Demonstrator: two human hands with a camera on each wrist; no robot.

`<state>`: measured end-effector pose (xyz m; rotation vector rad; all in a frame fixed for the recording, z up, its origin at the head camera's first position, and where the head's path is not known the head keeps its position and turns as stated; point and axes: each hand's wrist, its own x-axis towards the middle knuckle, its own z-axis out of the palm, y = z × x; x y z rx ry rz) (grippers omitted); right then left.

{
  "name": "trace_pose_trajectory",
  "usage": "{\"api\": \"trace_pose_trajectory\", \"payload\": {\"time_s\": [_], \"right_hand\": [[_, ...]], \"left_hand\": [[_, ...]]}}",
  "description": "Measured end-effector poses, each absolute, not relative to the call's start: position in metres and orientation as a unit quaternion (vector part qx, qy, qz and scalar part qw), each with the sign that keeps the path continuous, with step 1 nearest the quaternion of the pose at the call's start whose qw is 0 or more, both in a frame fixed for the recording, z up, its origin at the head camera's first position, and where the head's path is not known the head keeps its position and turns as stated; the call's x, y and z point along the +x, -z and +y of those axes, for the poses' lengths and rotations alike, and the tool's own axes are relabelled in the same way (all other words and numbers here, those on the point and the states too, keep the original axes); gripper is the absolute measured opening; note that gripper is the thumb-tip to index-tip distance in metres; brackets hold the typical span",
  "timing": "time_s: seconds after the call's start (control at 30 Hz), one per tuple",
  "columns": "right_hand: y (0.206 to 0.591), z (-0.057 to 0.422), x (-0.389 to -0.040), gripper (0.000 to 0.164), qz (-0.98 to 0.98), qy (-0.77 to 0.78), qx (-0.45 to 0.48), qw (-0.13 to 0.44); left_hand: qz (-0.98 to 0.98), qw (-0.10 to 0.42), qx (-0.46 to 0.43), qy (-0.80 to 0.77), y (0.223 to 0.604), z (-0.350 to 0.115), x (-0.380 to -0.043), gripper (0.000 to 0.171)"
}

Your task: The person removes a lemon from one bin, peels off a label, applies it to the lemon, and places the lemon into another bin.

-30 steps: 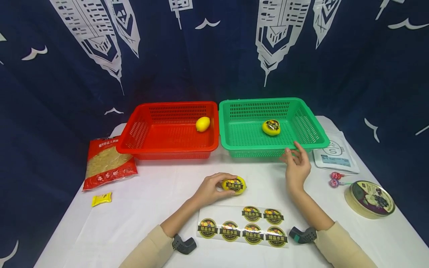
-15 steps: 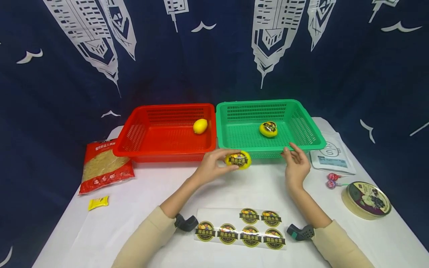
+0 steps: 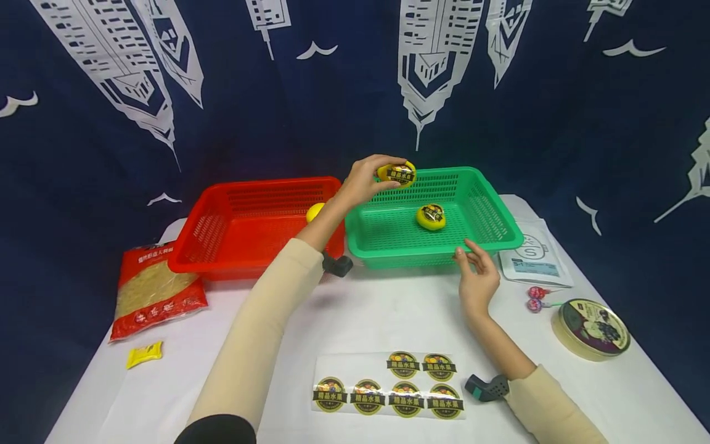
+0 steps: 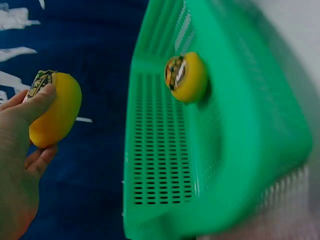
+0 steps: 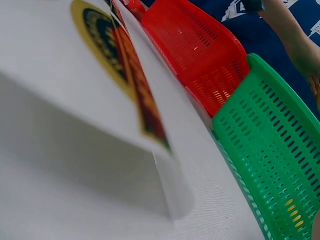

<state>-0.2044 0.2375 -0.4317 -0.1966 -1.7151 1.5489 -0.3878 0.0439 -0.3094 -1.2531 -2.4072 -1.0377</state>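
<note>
Up over the back left of the green basket [image 3: 435, 254], my left hand [image 3: 363, 180] grips a lemon [image 3: 400, 175] with a round black-and-gold label on it. The left wrist view shows thumb and fingers around this lemon [image 4: 59, 112]. A second labelled lemon [image 3: 431, 217] lies on the green basket's floor. My right hand [image 3: 478, 277] is at that basket's front rim, fingers loosely bent and holding nothing; whether they touch the rim is unclear. In the red basket [image 3: 255, 231] sits a plain lemon [image 3: 315, 212], partly hidden by my left forearm.
A sticker sheet [image 3: 388, 385] with several round labels lies in front. At left are a pasta bag [image 3: 158, 290] and a yellow wrapped candy [image 3: 145, 354]. On the right are a white pouch [image 3: 535, 256], two lollipops [image 3: 535, 299] and a round tin [image 3: 591, 330].
My left hand has lifted the labelled lemon off the table and carried it up and forward over the green basket. The right hand has stayed near the basket's front rim.
</note>
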Motion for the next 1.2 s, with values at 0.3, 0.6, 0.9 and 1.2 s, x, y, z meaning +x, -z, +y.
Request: {"api": "trace_pose_trajectory", "payload": {"time_s": [0.3, 0.6, 0.9, 1.2], "right_hand": [[0.431, 0.235, -0.205, 0.029, -0.676, -0.616, -0.063, 0.4], [0.433, 0.235, -0.206, 0.027, -0.68, -0.609, -0.06, 0.403], [0.434, 0.238, -0.205, 0.027, -0.674, -0.615, -0.054, 0.405], [0.435, 0.242, -0.206, 0.027, -0.668, -0.62, -0.053, 0.408]], "left_hand": [[-0.896, 0.028, -0.349, 0.272, 0.341, 0.076, -0.421, 0.049], [-0.926, -0.029, -0.285, 0.246, 0.376, 0.088, -0.424, 0.049], [-0.932, -0.078, -0.286, 0.208, 0.398, 0.099, -0.42, 0.049], [-0.934, -0.095, -0.267, 0.217, 0.404, 0.107, -0.418, 0.048]]}}
